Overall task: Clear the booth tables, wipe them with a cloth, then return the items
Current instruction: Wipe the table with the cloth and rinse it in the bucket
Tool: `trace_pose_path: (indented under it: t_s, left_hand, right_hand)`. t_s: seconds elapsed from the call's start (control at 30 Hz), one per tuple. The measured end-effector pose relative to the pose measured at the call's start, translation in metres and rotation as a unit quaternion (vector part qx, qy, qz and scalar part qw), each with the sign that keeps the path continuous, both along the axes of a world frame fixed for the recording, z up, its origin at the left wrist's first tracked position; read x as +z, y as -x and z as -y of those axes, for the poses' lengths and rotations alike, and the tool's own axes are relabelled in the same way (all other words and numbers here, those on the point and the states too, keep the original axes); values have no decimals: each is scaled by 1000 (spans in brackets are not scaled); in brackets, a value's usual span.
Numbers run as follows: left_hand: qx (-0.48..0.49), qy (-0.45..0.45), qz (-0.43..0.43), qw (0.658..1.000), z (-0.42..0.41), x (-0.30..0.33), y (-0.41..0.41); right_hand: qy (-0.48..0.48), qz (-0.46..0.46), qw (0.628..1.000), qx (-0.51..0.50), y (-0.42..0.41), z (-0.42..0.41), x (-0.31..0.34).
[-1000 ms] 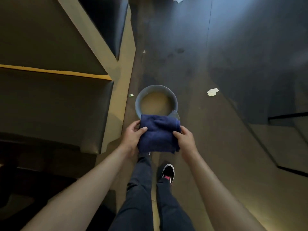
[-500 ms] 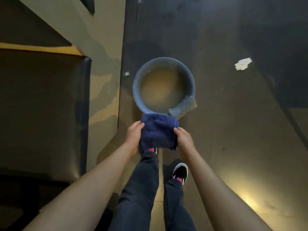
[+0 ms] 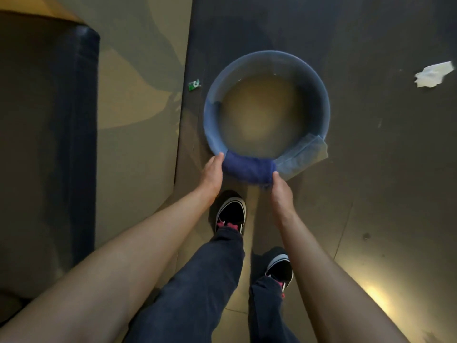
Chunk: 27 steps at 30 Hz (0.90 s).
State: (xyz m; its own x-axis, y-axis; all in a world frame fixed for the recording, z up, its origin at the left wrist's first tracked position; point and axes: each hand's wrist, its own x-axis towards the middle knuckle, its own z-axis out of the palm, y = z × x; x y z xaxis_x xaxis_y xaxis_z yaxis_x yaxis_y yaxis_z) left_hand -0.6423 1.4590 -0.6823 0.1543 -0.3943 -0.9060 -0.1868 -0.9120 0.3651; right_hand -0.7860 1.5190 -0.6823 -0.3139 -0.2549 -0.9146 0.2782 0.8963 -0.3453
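— Cloth first: where do you have it?

— Your folded blue cloth point(image 3: 248, 168) lies draped over the near rim of the blue basin point(image 3: 321, 95), which stands on the floor point(image 3: 371, 194) holding murky water. Your left hand point(image 3: 213, 173) holds one end and your right hand point(image 3: 280, 186) the other, fingers curled on the fabric, so each grip is closed on it.

— Why over the rim?

— Likely to dip or wring it so runoff falls back into the basin; that is a guess. A paler cloth point(image 3: 303, 158) hangs over the rim just beside it.

— And the room?

— Dim, with a dark hard floor, a white paper scrap point(image 3: 432, 75) and a small green scrap point(image 3: 194, 84) lying near the basin, and a dark padded booth seat point(image 3: 84, 120) at your left. No bench shows.
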Motion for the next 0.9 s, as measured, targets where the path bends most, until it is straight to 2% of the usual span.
trace_pose_path:
  t_s: [0.07,0.2,0.37,0.73,0.9]
  left_hand:
    - [-2,1,-3,1000,-2,4,3]
    - [31,-24,-62,997,0,39,18]
    - [23,39,-95,994,15,111,44]
    - [-33,190,-134,972,51,322,157]
    - [-58,214,-160,962,33,438,240]
  right_hand:
    - [22,-10,1000,4,-4,4,7]
    - [35,50,988,-140,-4,19,42]
    - [109,45,977,-175,15,43,115]
    - [257,28,930,-262,127,52,324]
    - [308,22,906,-288,199,22,434]
